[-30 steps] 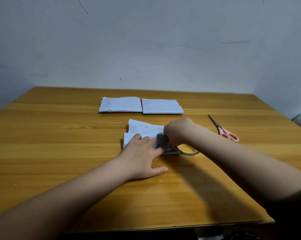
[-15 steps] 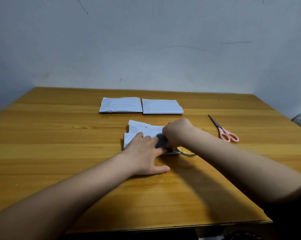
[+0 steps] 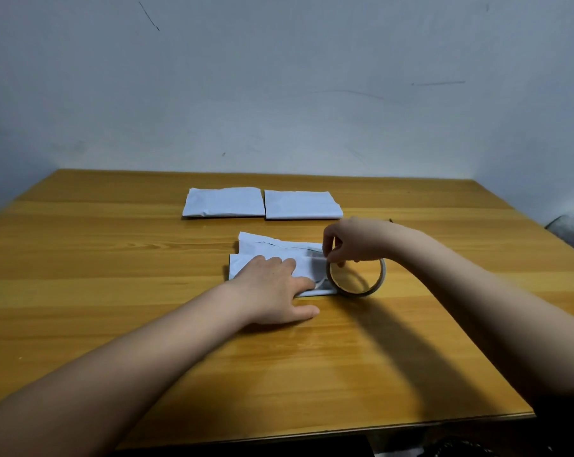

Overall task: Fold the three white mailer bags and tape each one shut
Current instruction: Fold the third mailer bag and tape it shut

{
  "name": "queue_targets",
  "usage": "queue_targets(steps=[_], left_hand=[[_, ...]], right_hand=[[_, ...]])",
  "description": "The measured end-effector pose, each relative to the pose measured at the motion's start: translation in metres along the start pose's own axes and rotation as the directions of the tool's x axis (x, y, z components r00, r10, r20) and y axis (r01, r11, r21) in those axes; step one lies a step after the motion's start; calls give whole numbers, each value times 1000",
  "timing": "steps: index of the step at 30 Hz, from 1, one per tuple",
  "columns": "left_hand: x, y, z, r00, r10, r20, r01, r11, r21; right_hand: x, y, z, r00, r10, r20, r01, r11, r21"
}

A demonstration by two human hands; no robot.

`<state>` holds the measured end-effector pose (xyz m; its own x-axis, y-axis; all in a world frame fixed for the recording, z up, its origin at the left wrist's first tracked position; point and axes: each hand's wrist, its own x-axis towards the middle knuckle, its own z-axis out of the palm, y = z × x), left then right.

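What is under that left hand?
The left hand presses flat on the near folded bag, its thumb on the table. Whatever lies beneath the palm is covered.

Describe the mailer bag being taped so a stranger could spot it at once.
On the wooden table, two flat folded bags lie side by side at the back. The mailer bag sits nearer, and is the only one under a flat left hand, rumpled, touching a tape roll.

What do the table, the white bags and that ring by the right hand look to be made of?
Table: glossy wood or wood-look laminate, with grain and sheen. Bags: thin, creased plastic film, probably. Tape roll: clear tape, seemingly on a card core.
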<state>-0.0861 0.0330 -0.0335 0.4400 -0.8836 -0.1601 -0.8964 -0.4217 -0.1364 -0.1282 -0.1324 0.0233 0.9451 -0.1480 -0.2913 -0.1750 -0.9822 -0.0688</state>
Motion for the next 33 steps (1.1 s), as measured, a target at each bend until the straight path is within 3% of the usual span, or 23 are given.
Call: queue_targets(steps=[4,13,15,19,24,30,33], left_hand=[[3,-1,-2,1000,-10,-10,8,983,-181],[16,-13,-4,990,-129,-64,79,858,-507],[19,-13,-4,984,-167,-59,100,797,-595],[28,-8,-3,979,-202,-31,85,540,-838],[40,2,0,954,-271,-126,26,494,-869],[46,3,1,923,-337,-186,-35,407,-913],[49,3,1,914,-348,-210,-40,435,-899]], right_hand=[[-2,-3,5,993,-60,-99,62,998,8],[-4,1,10,978,-137,-155,134,991,-28],[-5,4,13,971,-148,-190,145,989,-33],[-8,10,20,948,-174,-268,175,984,-21],[-4,19,32,906,-177,-384,198,980,16],[-5,23,35,890,-175,-420,239,965,104],[-8,24,37,884,-147,-444,257,945,200]])
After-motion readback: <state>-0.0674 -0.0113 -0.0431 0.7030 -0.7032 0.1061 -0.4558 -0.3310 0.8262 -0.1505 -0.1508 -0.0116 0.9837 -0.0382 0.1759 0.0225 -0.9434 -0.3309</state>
